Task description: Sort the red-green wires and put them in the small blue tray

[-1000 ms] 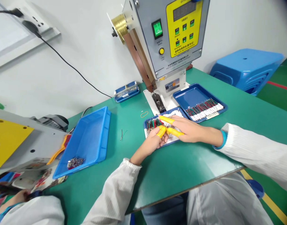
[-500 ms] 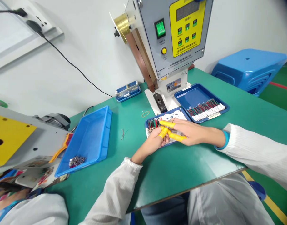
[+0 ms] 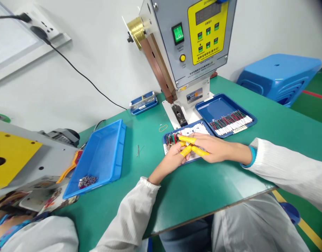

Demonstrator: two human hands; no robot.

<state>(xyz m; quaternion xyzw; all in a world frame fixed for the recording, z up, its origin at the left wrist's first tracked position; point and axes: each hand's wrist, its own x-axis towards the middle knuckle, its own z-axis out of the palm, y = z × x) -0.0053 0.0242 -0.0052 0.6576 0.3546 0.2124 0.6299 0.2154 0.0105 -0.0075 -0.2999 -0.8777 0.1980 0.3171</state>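
Observation:
Both my hands meet above the near blue tray (image 3: 212,130), with yellow covers on several fingertips. My left hand (image 3: 173,154) is closed in a pinch on small thin white pieces (image 3: 187,143), too small to name surely. From the right, my right hand (image 3: 213,147) reaches its fingertips to the same spot. Its forefinger lies above the white pieces and its thumb below; whatever they grip is hidden. A thin dark strand stands up beside the right fingers. In the tray under my hands lie red, green and black wires (image 3: 173,137) and white pieces (image 3: 193,129).
A crimping machine (image 3: 187,45) stands behind the trays. Another blue tray (image 3: 220,101) holds a row of wires with white ends. At left sits a large blue bin (image 3: 103,150) with small metal parts (image 3: 87,181). A co-worker's sleeve (image 3: 40,234) shows at lower left.
The fingertips have parted slightly, and the white pieces between them now show more clearly. The right thumb has drawn a little away from the left fingers. The view has shifted slightly.

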